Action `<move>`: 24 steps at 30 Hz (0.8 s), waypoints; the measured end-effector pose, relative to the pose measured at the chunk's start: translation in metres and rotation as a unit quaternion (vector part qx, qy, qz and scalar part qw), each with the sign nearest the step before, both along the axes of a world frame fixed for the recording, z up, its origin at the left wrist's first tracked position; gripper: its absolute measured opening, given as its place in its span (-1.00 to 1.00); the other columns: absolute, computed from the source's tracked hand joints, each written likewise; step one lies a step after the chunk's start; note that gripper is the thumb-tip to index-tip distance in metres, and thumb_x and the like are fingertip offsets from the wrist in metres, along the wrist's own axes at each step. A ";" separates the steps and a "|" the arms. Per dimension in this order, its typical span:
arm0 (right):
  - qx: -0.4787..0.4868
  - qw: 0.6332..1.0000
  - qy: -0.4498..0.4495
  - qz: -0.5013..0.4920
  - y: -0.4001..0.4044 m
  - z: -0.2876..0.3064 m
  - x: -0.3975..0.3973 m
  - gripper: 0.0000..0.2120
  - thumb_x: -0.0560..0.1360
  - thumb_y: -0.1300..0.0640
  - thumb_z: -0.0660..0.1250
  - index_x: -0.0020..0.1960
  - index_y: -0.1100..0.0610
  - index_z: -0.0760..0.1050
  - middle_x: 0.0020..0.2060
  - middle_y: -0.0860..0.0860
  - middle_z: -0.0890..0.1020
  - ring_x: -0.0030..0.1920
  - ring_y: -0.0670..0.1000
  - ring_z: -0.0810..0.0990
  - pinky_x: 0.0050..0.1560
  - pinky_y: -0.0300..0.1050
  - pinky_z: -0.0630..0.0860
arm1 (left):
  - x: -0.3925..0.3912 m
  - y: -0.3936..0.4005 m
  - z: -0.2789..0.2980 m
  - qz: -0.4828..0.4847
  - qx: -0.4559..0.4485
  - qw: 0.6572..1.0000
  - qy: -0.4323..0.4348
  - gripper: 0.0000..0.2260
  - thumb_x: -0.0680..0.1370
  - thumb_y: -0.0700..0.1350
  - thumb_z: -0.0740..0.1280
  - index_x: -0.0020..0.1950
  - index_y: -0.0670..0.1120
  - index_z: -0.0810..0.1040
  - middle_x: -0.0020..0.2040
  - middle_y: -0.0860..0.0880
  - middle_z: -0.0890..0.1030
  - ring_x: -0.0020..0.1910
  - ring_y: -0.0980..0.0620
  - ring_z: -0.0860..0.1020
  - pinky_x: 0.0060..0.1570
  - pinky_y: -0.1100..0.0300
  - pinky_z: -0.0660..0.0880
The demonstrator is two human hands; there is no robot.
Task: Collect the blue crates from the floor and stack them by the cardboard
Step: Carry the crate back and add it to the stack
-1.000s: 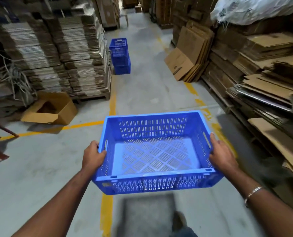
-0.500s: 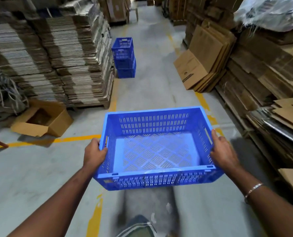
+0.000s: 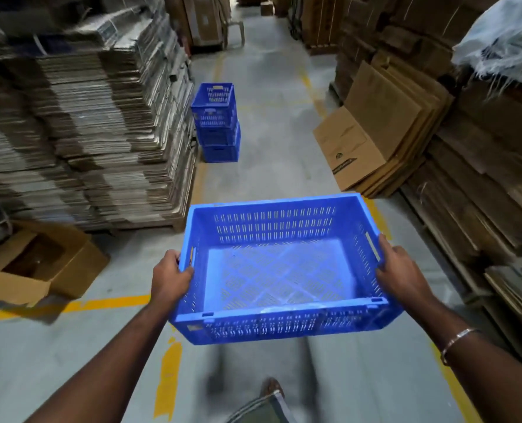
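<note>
You have closed on the drop-off over the last second: the stacked blue crates point(image 3: 216, 123) now sit larger and lower in the head view than they did, and the yellow floor line point(image 3: 67, 306) that lay ahead of you is passing under the carried load. The open cardboard box point(image 3: 37, 264) on the floor has slid to your left edge, and the tall pile of flattened cardboard point(image 3: 86, 126) beside the stack fills more of the left side.

Your left hand point(image 3: 169, 277) grasps the left short wall of the empty blue crate point(image 3: 281, 270), thumb hooked over the rim by the handle slot. The crate rides level in front of you, off the floor, well apart from the stack ahead. Your right hand point(image 3: 401, 271) clamps the right wall the same way, though its fingertips are probably under the rim, out of sight.

The carry looks steady, so what remains is the last stretch of aisle and setting this crate squarely on top.
</note>
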State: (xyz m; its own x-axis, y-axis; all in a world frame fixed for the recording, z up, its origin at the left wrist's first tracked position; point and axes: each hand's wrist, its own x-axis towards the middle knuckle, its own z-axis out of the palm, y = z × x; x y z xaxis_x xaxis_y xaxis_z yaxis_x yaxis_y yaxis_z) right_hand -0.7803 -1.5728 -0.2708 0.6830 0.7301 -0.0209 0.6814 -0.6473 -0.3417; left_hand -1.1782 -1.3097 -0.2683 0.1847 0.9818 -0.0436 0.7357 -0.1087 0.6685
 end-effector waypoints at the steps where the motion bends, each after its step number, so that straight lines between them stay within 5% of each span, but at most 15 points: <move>1: 0.004 1.000 -0.003 -0.004 0.021 0.003 0.013 -0.24 0.39 0.23 0.30 0.53 0.05 0.09 -0.07 0.23 0.49 -0.06 0.29 0.56 -0.13 0.06 0.50 | 0.013 0.022 0.004 0.001 -0.001 1.000 0.000 -0.85 0.45 -0.20 0.41 -0.05 -0.12 0.47 -0.13 -0.06 0.59 -0.14 -0.11 0.53 -0.18 0.09 0.36; 10: 0.024 1.000 0.007 -0.002 0.201 -0.006 0.144 -0.25 0.41 0.20 0.33 0.55 0.11 0.14 -0.05 0.27 0.53 -0.04 0.32 0.56 -0.14 0.06 0.48 | 0.142 0.197 0.009 0.003 0.012 1.000 0.002 -0.86 0.46 -0.22 0.41 -0.10 -0.13 0.45 -0.20 -0.05 0.55 -0.19 -0.09 0.49 -0.23 0.10 0.28; 24: 0.040 0.997 0.043 0.042 0.517 0.017 0.366 -0.34 0.42 0.19 0.30 0.50 0.06 0.24 0.06 0.26 0.58 0.04 0.28 0.59 -0.07 0.07 0.52 | 0.333 0.451 0.005 0.091 0.002 0.996 -0.016 -0.83 0.44 -0.18 0.44 -0.08 -0.10 0.47 -0.19 -0.09 0.59 -0.18 -0.15 0.56 -0.17 0.02 0.42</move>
